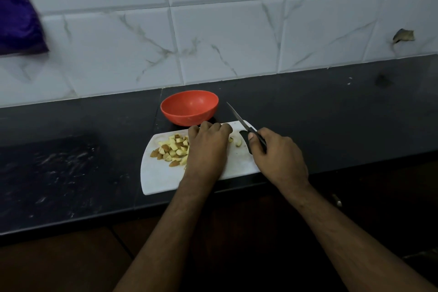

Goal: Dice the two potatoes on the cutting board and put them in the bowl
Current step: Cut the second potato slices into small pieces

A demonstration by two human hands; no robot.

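A white cutting board [161, 180] lies on the dark counter. A heap of diced potato [171, 149] with brown skin sits on its left half, and a few more potato pieces [238, 142] lie near its far right corner. My left hand [208, 147] rests palm down on the board with fingers curled over the pieces beneath it; what it covers is hidden. My right hand [277, 156] grips the black handle of a knife [237, 116], whose blade points up and away toward the wall. An orange bowl [189, 108] stands just behind the board and looks empty.
The black counter [71, 161] runs left and right, with a tiled wall close behind the bowl. A purple cloth [16, 16] hangs at the upper left. The counter's front edge passes just under the board, whose near corner overhangs slightly.
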